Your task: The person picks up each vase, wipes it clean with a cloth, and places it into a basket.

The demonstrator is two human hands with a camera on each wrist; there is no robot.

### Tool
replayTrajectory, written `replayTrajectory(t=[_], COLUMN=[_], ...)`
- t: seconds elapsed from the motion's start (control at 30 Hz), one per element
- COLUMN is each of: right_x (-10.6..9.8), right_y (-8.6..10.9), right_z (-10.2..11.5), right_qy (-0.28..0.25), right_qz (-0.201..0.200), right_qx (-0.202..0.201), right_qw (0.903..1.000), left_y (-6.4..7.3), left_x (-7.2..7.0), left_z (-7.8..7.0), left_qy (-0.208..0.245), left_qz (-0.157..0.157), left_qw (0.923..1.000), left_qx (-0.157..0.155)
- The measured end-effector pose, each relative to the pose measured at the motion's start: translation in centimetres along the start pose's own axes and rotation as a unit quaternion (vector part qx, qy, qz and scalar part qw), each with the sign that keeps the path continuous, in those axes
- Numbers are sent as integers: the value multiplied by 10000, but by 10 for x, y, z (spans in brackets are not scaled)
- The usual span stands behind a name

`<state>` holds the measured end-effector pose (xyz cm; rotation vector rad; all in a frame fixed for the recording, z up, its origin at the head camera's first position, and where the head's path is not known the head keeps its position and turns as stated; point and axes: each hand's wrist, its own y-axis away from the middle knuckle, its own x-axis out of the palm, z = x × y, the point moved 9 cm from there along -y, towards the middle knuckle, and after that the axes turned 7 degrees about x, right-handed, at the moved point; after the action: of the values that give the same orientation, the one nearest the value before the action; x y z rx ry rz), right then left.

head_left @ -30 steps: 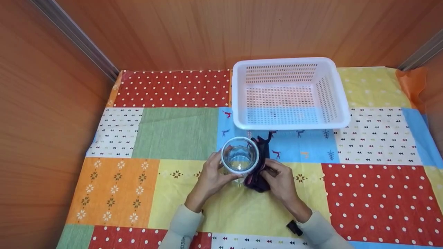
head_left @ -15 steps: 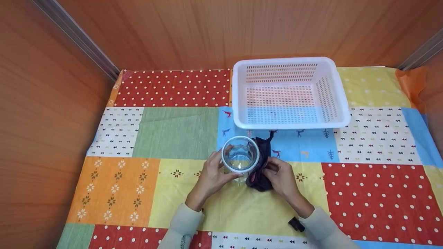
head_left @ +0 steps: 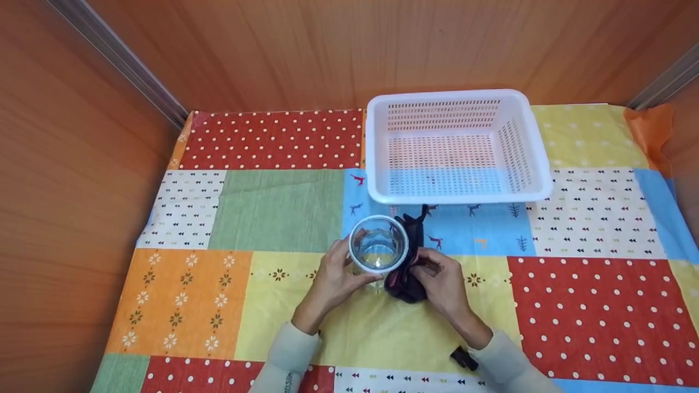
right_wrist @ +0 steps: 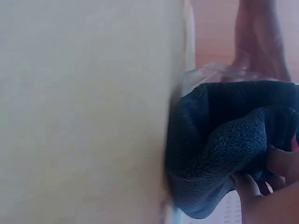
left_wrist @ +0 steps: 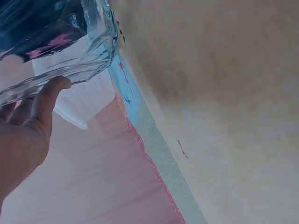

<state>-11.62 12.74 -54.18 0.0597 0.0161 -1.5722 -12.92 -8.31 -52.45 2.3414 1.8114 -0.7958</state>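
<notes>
A clear glass jar (head_left: 378, 256) stands upright on the patterned cloth, its round mouth facing up. My left hand (head_left: 337, 278) grips it from the left, thumb at the near side and fingers round the far side. In the left wrist view, fingers show against the jar's faceted glass wall (left_wrist: 93, 58). A dark, fuzzy cleaning cloth (head_left: 410, 284) with a bit of pink lies bunched along the jar's right side. My right hand (head_left: 441, 278) pinches it there between thumb and fingers. The right wrist view shows the cloth's folds (right_wrist: 229, 135) close against the glass.
A white perforated plastic basket (head_left: 458, 191) stands behind the jar, toward the back. A patchwork tablecloth (head_left: 284, 210) covers the table. Wooden panels (head_left: 306, 54) rise at the back and both sides. A black strap end (head_left: 464, 358) hangs by my right sleeve.
My right hand and the cleaning cloth shift slightly right, then back left along the jar's side. The left hand and jar stay nearly in place.
</notes>
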Motion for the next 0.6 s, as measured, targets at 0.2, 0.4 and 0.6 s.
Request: replayTrajectory(t=[0.2,0.4,0.6], right_x=[4,6,6], right_y=[4,7,6], right_z=[24,42,42], right_qy=[-58,-265,-55], right_qz=[-134,-280,-278], right_qx=[-293,-654,-794], right_qw=[9995,9971,9964], left_y=[0,0,0], left_x=[-1,-3,-3], left_z=[0,-3,-4], left_qy=[-68,-366,-455], left_qz=[-64,-112,-113], left_qw=[9999,9989,9985], left_qx=[78,266,280])
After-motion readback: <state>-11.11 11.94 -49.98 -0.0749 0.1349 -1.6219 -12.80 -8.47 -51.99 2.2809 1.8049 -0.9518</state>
